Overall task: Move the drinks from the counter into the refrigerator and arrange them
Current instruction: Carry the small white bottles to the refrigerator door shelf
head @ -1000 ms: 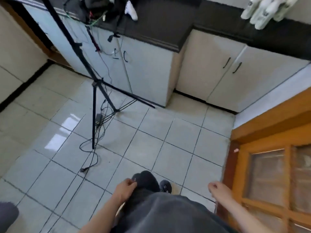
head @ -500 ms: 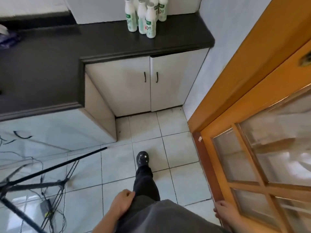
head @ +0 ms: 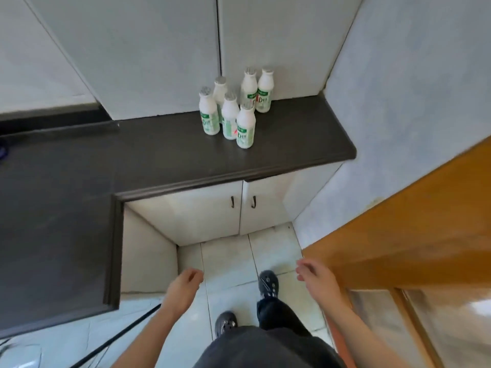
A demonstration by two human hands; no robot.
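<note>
While hands (head: 184, 284) (head: 314, 274) hang loose, 6 white btls (head: 229, 115) crowd matte blk counter (head: 159, 160).

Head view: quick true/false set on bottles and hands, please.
1. Six bottles stand on the counter. True.
2. One bottle lies on its side. False: all are upright.
3. The left hand and right hand hold nothing. True.
4. The bottles stand at the counter's left end. False: they are near its right end, close to the wall.
</note>
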